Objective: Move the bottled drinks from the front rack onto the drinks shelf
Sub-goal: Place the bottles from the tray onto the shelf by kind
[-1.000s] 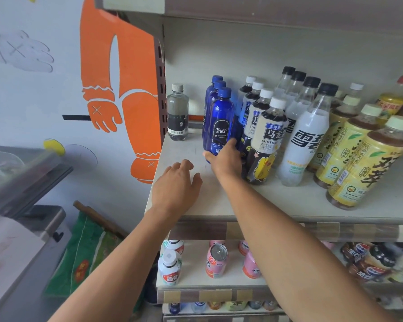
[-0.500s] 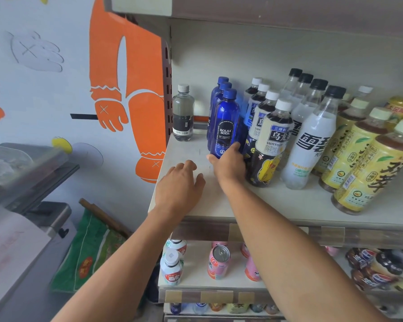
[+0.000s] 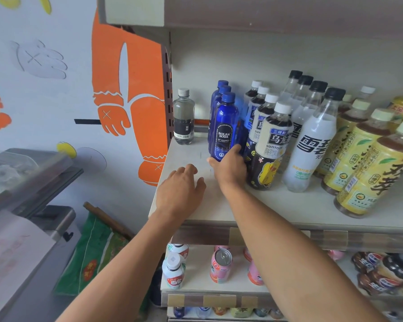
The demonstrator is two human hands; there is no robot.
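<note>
A small grey bottle (image 3: 183,117) is seen upright at the shelf's (image 3: 277,205) far left. The left hand (image 3: 179,189) is laid on the shelf with fingers loosely spread, and nothing is held by it. At its 1 o'clock, the right hand (image 3: 230,168) is curled round the base of the front blue soda bottle (image 3: 225,129), which stands upright heading a blue row. At 3 o'clock of that row, tea bottles (image 3: 273,145) and clear-capped drinks are ranged.
</note>
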